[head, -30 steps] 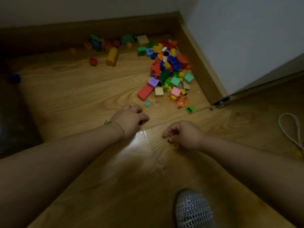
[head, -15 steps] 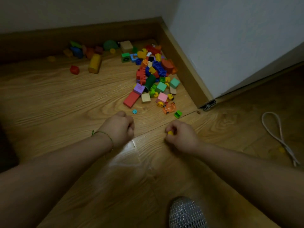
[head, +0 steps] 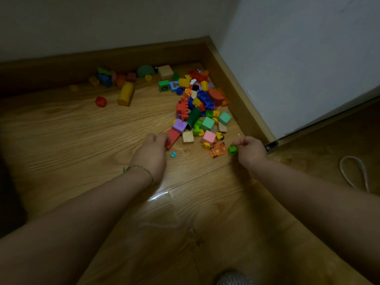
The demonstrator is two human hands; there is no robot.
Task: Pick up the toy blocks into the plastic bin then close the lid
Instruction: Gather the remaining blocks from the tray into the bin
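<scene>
you see a floor (head: pixel 61 140) of glossy varnished wood. the pile of toy blocks (head: pixel 202 97) mixes shiny plastic bricks with matt wooden cubes. just beside the pile, the orange car (head: pixel 218 150) looks like translucent plastic. the wall (head: pixel 287 58) behind the pile is matt.

We see both our forearms bare, coming in from 7 and 4 o'clock. At the wrist of our left hand (head: pixel 151 155), just left of the middle of the view, we wear a thin bracelet (head: pixel 141 169), a fine golden chain that catches the light. A green thread (head: pixel 124 169) is tied to it at its 9 o'clock end, with short ends sticking out. Our right hand (head: pixel 249 150) and its wrist are bare. At 6 o'clock, on the bottom edge, shows a silvery rounded thing (head: pixel 233 277) with a grainy, glittering surface. We cannot tell whether it is a shoe tip.
</scene>
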